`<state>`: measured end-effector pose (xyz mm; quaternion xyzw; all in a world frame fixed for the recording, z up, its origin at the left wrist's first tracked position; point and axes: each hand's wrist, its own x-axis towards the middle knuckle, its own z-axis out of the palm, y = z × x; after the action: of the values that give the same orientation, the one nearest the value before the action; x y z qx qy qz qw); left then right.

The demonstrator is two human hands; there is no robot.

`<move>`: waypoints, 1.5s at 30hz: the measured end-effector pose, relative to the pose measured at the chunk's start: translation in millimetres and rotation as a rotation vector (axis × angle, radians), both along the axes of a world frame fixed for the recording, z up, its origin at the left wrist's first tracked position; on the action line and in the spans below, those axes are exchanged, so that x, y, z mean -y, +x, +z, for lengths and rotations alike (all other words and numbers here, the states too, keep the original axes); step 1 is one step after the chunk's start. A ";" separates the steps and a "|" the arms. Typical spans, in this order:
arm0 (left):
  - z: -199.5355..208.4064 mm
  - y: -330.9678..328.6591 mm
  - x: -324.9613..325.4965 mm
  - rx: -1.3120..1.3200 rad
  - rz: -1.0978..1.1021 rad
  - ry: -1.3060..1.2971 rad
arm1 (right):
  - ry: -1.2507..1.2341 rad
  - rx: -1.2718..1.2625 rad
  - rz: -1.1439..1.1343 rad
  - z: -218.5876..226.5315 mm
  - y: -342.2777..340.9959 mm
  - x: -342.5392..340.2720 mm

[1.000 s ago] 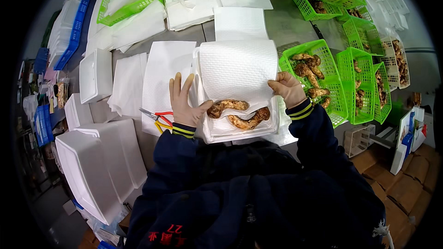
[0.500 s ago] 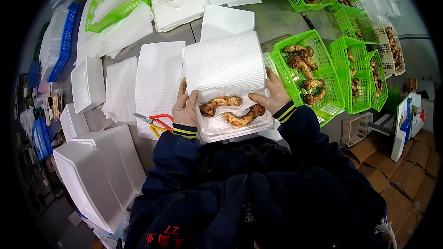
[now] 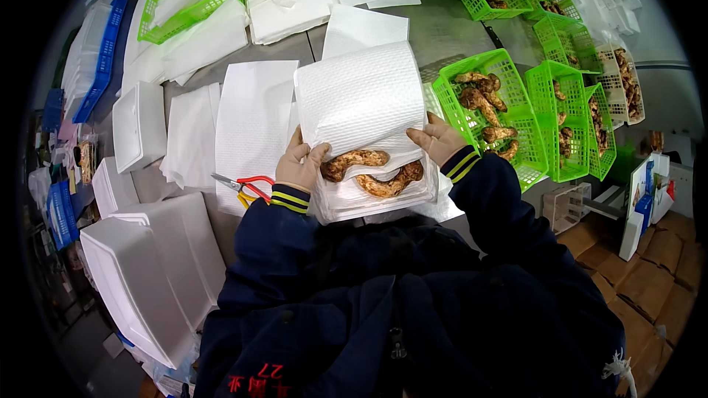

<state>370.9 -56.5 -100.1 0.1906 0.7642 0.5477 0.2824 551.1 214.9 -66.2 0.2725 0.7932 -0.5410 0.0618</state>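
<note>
Two brown-and-cream mushrooms, a left one (image 3: 357,162) and a right one (image 3: 394,180), lie on white lining in a white foam box (image 3: 346,212) in front of me. A white textured paper sheet (image 3: 361,96) covers the box's far part, its near edge curling up beside the mushrooms. My gloved left hand (image 3: 298,166) pinches that sheet's near left corner between thumb and fingers. At the opposite corner my gloved right hand (image 3: 436,138) has its thumb over the paper and its fingers behind. What lies beneath the sheet is hidden.
Red-and-yellow-handled pliers (image 3: 247,186) lie by my left forearm, over a paper sheet (image 3: 254,125). Foam boxes (image 3: 162,258) stand at left. A green basket (image 3: 527,133) of mushrooms is close on my right, with several more baskets beyond. A dark knife (image 3: 493,35) lies farther back.
Both hands have shifted slightly away from my body, the right one more. The sheet's near edge has lifted and bowed, and the mushrooms stay put in the box.
</note>
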 end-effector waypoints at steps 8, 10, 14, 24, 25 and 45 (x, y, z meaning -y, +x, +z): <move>76.2 1.3 -53.1 -0.634 -0.388 -1.095 | 0.395 0.554 0.352 46.8 -33.7 -11.4; 96.9 1.8 -65.0 -0.591 -0.451 -1.202 | 0.443 0.639 0.369 63.5 -46.4 -1.7; 88.2 23.6 -49.5 -1.188 -0.124 -0.624 | 0.508 0.667 0.406 54.6 -44.7 0.5; 53.6 52.7 -43.3 -0.898 -0.472 -0.368 | 1.089 -0.035 0.242 45.1 6.8 57.0; 48.7 54.1 -42.7 -0.888 -0.470 -0.416 | 1.014 0.045 0.289 43.3 10.5 64.1; 60.5 41.0 -41.1 -0.871 -0.301 -0.147 | 0.358 0.639 -1.053 -105.5 174.0 -131.7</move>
<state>411.9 -15.5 -39.6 0.4913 0.8121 0.3139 0.0242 725.1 346.6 -171.7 0.7796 0.5737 -0.2501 -0.0255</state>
